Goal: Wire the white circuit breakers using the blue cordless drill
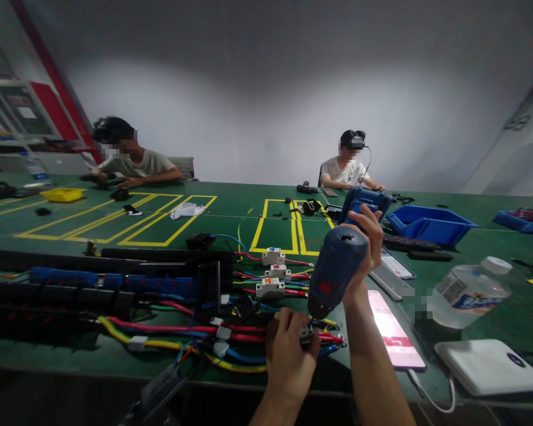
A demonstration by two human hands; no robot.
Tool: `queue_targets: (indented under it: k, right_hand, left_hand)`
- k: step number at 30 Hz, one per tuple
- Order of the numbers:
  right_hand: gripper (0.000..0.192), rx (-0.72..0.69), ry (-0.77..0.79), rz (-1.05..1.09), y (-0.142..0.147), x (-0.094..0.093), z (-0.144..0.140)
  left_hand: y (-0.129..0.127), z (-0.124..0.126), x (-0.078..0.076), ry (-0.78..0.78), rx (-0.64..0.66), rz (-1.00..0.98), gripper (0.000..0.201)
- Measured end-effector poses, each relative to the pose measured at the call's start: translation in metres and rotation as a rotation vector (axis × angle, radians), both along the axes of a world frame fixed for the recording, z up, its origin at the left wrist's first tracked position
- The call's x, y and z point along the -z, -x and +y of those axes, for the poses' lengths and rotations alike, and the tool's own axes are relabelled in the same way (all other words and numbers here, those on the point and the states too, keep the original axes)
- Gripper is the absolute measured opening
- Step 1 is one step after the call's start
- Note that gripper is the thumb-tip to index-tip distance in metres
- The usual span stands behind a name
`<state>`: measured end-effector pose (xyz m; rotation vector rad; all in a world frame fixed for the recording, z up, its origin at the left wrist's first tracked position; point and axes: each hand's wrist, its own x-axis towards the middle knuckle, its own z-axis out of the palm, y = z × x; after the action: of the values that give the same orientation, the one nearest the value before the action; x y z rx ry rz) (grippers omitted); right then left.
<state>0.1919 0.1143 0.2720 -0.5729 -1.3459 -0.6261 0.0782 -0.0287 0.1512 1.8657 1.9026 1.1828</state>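
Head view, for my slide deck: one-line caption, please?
Right hand aims a blue power screwdriver down at a small wired component held by the left hand on a green workbench.

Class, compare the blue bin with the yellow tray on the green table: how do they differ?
The blue bin is deeper and lies on the right, near the right hand holding the electric screwdriver. The yellow tray is shallow and lies far left, by another person. Both rest on the table.
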Motion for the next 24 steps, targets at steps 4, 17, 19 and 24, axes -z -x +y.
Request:
queue_targets:
  k: [4, 17, 19, 24]
  right_hand:
    - [0.016, 0.025, 0.018, 0.006, 0.0, -0.0006, -0.0007]
    - [0.018, -0.014, -0.016, -0.001, 0.0006, -0.002, -0.0034]
    - [0.018, -0.003, -0.009, -0.006, 0.0005, -0.0026, -0.005]
    - [0.018, -0.007, 0.038, -0.01, 0.0008, -0.0039, -0.0068]
  left_hand:
    - [0.0001, -0.0008, -0.0013, 0.0, 0.009, -0.008, 0.014]
    - [0.0002, 0.0005, -0.002, -0.022, -0.001, -0.024, 0.015]
    - [0.0003, 0.0006, -0.0016, -0.029, 0.0, -0.024, 0.015]
    - [0.0003, 0.0, -0.0002, -0.016, 0.018, -0.039, 0.015]
